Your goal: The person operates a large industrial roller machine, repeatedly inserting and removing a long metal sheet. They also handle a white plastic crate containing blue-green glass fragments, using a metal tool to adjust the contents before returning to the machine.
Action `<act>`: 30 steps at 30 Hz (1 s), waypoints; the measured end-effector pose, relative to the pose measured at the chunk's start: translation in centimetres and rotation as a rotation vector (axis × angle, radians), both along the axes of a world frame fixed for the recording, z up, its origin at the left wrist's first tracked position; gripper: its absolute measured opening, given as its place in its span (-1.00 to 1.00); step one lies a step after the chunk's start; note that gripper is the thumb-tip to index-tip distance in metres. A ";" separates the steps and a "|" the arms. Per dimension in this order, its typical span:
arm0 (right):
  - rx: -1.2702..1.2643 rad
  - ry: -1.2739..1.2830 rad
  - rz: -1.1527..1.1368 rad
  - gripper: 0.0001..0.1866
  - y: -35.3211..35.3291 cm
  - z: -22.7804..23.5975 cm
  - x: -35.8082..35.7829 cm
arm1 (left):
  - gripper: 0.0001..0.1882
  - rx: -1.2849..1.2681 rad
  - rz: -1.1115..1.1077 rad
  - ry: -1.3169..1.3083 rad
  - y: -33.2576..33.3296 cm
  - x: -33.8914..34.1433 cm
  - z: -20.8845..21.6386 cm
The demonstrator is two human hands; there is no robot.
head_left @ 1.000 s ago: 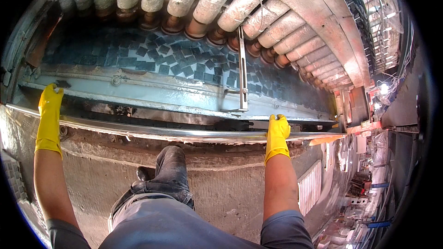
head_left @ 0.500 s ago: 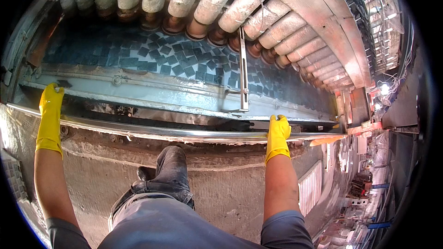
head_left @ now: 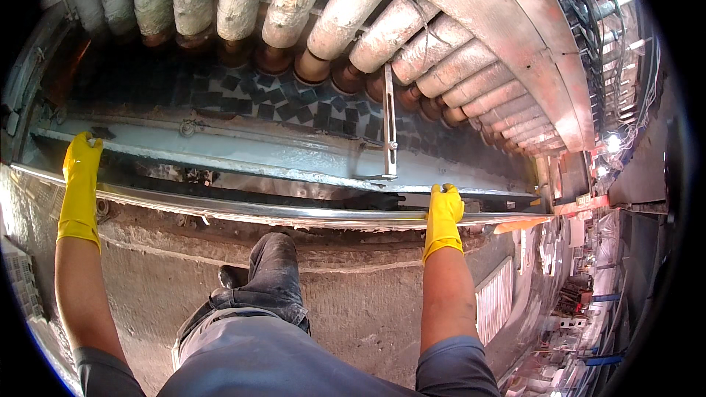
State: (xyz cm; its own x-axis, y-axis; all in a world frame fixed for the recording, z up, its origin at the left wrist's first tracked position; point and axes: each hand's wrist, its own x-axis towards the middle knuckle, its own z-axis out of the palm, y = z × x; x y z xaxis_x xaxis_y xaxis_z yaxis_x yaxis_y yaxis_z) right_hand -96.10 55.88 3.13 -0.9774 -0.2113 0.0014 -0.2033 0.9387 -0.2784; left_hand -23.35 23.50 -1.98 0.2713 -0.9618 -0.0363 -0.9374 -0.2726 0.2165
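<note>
My left hand (head_left: 81,180), in a yellow rubber glove, is closed at the left end of a long grey metal ledge (head_left: 272,158). Far to the right, my right hand (head_left: 443,217), gloved the same way, has its fingers curled over the same ledge's front edge. Both forearms reach across a shiny metal rail (head_left: 294,213). Behind the ledge, small dark square tiles (head_left: 294,106) lie scattered on a paler surface. A slotted metal bracket (head_left: 390,125) stands up from the ledge, closer to my right hand. My fingertips are partly hidden.
A row of thick pale cylinders (head_left: 287,7) with brownish lower ends hangs over the tiles, along a curved beam (head_left: 515,22). Cables and metal framework (head_left: 603,22) are at the far right. Below the rail lies a rough floor (head_left: 368,309) with a ribbed white panel (head_left: 494,301).
The row of cylinders and its beam have come down and nearer, covering more of the tiles and the bracket's upper end. The tiles look darker. My hands have stayed in place.
</note>
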 end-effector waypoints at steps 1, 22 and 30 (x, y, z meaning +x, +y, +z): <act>0.001 0.003 0.004 -0.52 -0.4 0.0 -0.1 | -0.48 0.007 0.004 -0.005 -0.2 -0.2 0.2; -0.022 0.002 -0.012 -0.52 -4.2 0.0 -1.4 | -0.47 0.025 -0.001 -0.009 -3.6 -1.5 1.0; 0.086 0.093 0.041 -0.49 -6.6 -2.5 -6.0 | -0.46 0.023 0.015 0.001 -7.2 -4.0 1.8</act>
